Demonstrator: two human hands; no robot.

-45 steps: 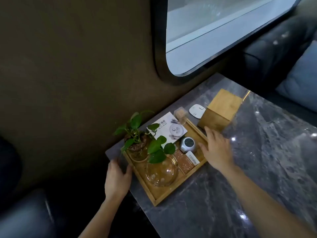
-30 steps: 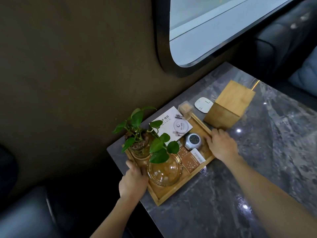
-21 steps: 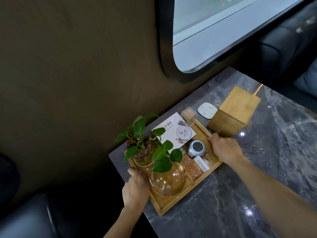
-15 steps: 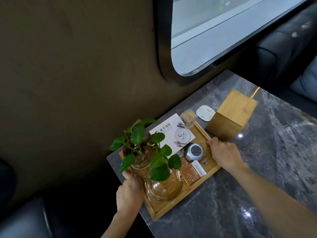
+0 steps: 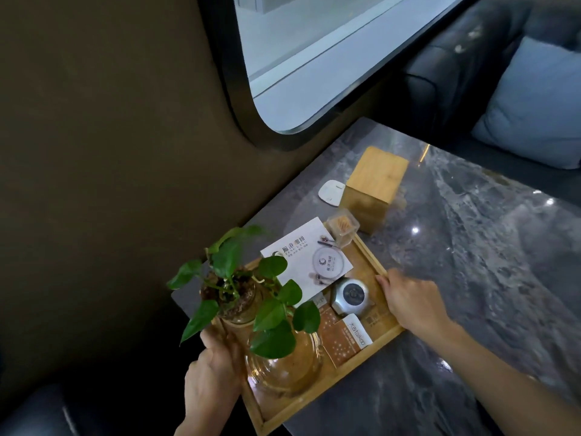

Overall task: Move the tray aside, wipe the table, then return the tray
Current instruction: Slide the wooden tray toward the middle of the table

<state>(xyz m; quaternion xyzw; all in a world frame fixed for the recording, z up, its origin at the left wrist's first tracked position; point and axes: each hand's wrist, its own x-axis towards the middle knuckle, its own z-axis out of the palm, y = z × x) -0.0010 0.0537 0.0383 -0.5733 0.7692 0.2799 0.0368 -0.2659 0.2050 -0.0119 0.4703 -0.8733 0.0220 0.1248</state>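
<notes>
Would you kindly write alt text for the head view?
Both hands, left and right, grip opposite rims of a wooden tray on a grey marble table. The tray holds a plant, glass bowl, card and small boxes.

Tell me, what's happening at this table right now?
A person is gripping a wooden tray by two opposite edges, the left hand on the near-left rim and the right hand on the right rim. The tray carries a potted plant, a glass bowl, a printed card, a small round gadget and some packets. It sits at the corner of a grey marble table, its near end overhanging the edge. No wiping cloth is in view.
</notes>
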